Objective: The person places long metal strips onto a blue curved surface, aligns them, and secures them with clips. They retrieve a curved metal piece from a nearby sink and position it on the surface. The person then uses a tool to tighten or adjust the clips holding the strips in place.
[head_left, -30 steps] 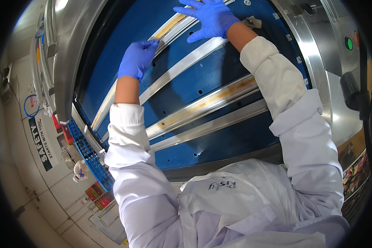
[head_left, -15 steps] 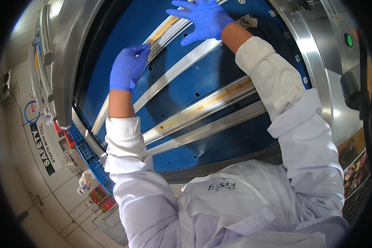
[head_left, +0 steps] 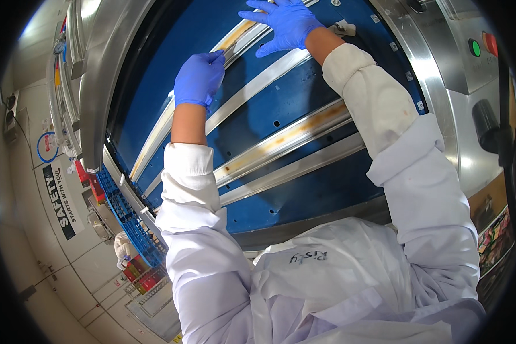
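The left hand (head_left: pixel 198 80), in a blue glove, has its fingers drawn in, with the fingertips at the far stained metal bar (head_left: pixel 235 37); how fully it is closed, and whether it grips anything, I cannot tell. The right hand (head_left: pixel 289 26), likewise gloved, is open with its fingers spread, over the upper part of that same bar, and has hold of nothing visible. The bar runs slantwise across a blue panel (head_left: pixel 327 178), a brownish stain along its length. Nearer the person lie a plain metal bar (head_left: pixel 252 92), a second stained bar (head_left: pixel 281 143) and another plain one. A steel frame (head_left: pixel 410 46) curves along the right, with a green button (head_left: pixel 475 47) beyond it.
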